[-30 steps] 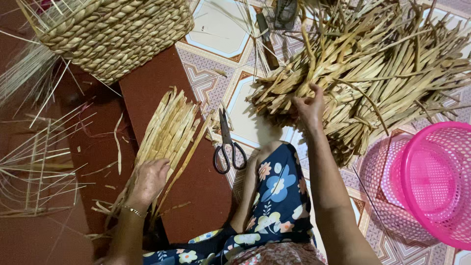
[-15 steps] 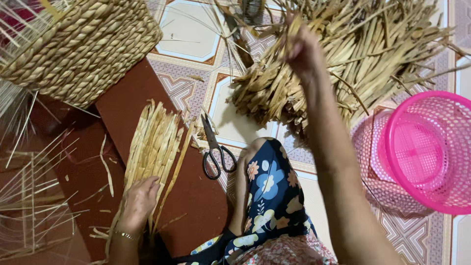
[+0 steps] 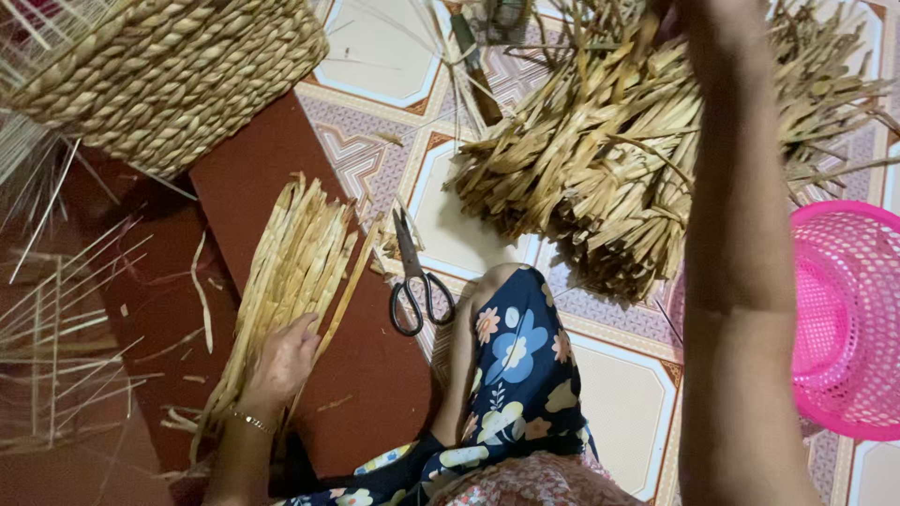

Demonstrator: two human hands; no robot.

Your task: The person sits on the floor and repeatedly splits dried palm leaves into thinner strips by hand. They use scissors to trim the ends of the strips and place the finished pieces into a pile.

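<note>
Left hand (image 3: 281,361) presses flat, fingers loose, on a neat straw bundle (image 3: 295,272); best kept aligned. Right hand (image 3: 717,28) reaches into the straw pile (image 3: 600,178), grip unclear.

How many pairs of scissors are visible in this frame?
1: the black-handled scissors lie on the tiled floor, between the flat straw bundle and the knee; others may hide under the straw pile.

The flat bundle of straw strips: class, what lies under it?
The straw strips lie on a reddish-brown board; the left hand presses their near end. The board beneath them is covered.
</note>
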